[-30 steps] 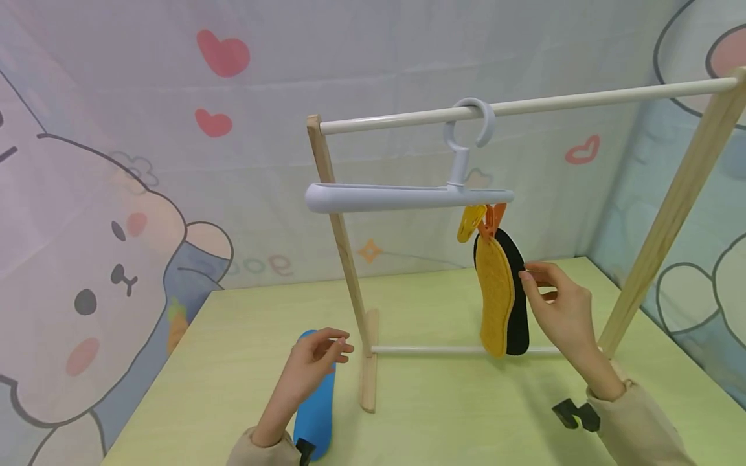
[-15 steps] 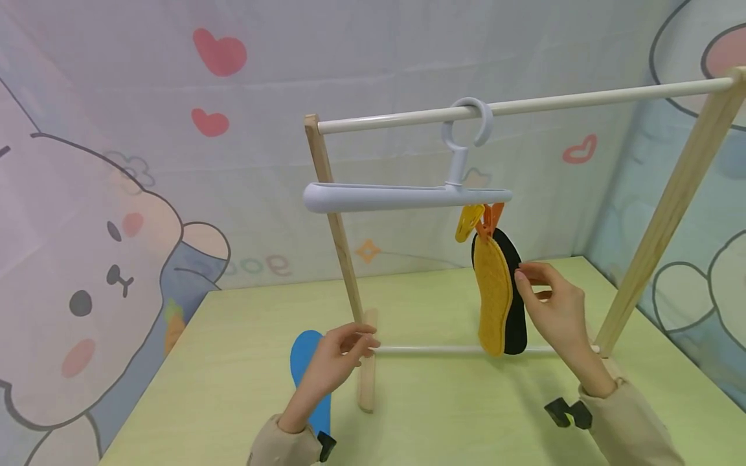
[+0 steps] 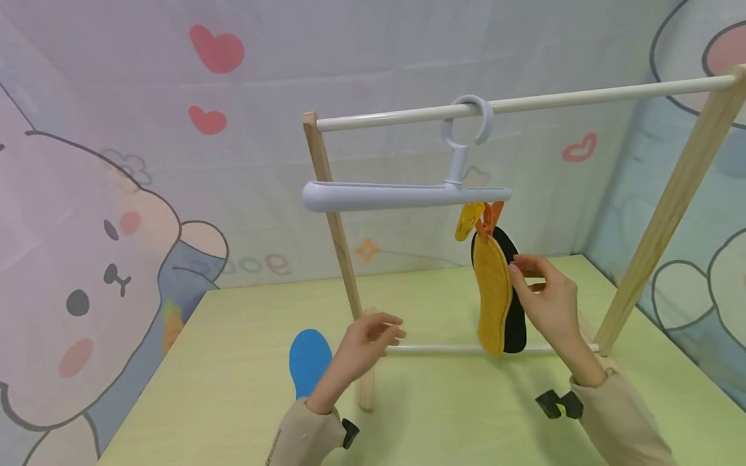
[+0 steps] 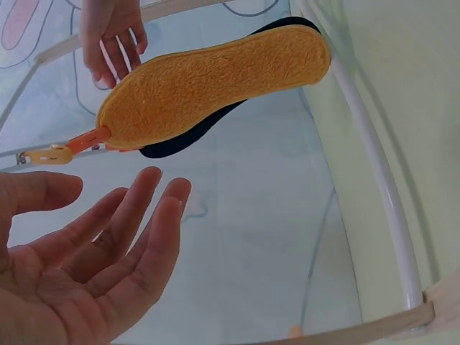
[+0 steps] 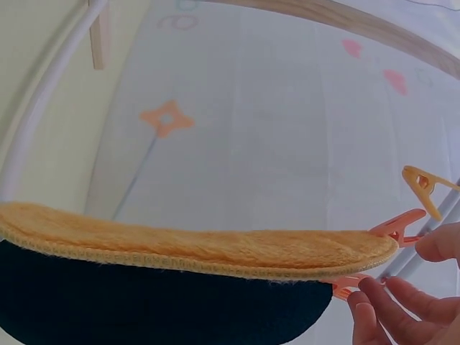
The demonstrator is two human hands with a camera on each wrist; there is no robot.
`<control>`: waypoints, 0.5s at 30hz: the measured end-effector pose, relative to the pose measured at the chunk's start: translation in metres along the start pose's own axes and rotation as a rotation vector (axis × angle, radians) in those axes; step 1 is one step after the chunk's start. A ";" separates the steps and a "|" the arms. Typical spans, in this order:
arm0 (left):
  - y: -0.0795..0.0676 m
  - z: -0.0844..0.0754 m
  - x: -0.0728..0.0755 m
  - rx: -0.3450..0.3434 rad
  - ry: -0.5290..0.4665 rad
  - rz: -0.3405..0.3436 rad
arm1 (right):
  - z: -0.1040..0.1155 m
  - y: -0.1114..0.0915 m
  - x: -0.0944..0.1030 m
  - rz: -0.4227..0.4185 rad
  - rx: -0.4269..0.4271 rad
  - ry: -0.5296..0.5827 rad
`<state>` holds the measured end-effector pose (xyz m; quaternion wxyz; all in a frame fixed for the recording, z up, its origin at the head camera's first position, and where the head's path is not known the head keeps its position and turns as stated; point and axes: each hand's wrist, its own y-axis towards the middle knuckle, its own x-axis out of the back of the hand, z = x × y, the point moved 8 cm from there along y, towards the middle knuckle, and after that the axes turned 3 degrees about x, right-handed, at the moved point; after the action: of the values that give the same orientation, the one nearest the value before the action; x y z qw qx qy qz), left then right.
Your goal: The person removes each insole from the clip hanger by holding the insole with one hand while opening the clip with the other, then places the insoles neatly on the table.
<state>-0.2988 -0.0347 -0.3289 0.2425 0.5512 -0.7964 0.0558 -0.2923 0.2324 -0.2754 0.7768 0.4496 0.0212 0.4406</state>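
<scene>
A fuzzy yellow insole (image 3: 492, 294) and a black insole (image 3: 516, 323) hang together, pegged by orange clips (image 5: 399, 226) under the hanger (image 3: 379, 197). Beside them dangles a yellow clip (image 3: 468, 221) with nothing in it. My right hand (image 3: 548, 294) is at the insoles' right edge, thumb and fingers apart; whether it touches them cannot be told. In the left wrist view, my left hand (image 4: 108, 266) holds nothing, its fingers loosely bent and apart from the yellow insole. A blue insole (image 3: 309, 360) lies on the table, partly hidden by my left arm.
The hanger hooks over the white top rail (image 3: 583, 98) of a wooden-legged rack. Its left post (image 3: 344, 259) stands behind my left hand, its right post (image 3: 670, 213) beyond my right arm. A lower white bar (image 3: 437, 349) runs between the posts.
My left hand has moved right and slightly up, from over the blue insole to in front of the left post. My right hand has shifted slightly left. The hanging insoles stay nearly still.
</scene>
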 end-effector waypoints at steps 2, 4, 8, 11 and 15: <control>0.003 -0.001 -0.003 -0.011 0.000 0.008 | 0.001 0.002 0.000 0.004 -0.002 0.002; 0.006 -0.001 -0.007 -0.018 -0.008 0.017 | 0.001 0.003 -0.001 0.008 -0.001 0.005; 0.013 -0.001 -0.014 -0.031 -0.013 0.026 | 0.002 0.006 -0.004 0.017 0.004 0.014; 0.020 -0.001 -0.020 -0.057 -0.019 0.026 | 0.003 0.008 -0.006 0.020 0.012 0.021; 0.027 0.000 -0.027 -0.071 -0.043 0.015 | 0.004 0.011 -0.009 0.020 0.020 0.033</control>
<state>-0.3163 -0.0016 -0.3360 0.2441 0.5375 -0.8070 0.0175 -0.3036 0.2259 -0.2681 0.7673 0.4504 0.0339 0.4553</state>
